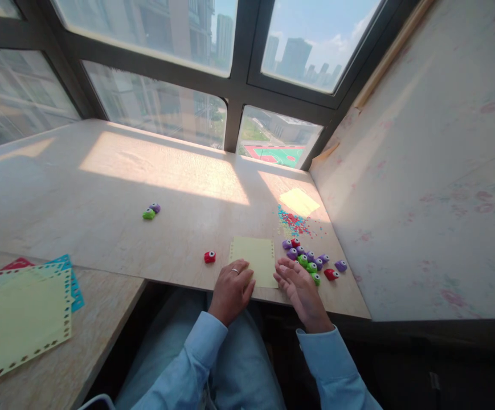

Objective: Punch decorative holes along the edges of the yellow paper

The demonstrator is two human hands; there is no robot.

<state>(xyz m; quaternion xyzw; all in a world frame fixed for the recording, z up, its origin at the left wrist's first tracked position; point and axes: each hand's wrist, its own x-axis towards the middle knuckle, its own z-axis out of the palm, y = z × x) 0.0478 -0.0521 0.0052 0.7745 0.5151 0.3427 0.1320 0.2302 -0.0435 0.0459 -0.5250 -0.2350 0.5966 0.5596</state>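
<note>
Left hand (233, 290) rests on the yellow sheet (256, 256), fingers bent; any grip cannot be confirmed. Right hand (302, 289) lies loosely open at its right edge. Sheet lies flat on the table (174, 239); judged light, easily creased, best held by opposite edges.

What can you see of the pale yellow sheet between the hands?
The pale yellow sheet looks like thin paper, lying flat on the tabletop by the near edge. Small punched holes run down both sides; the top edge looks plain. The left hand covers its lower left corner; the right hand is at its right edge, contact unclear.
</note>
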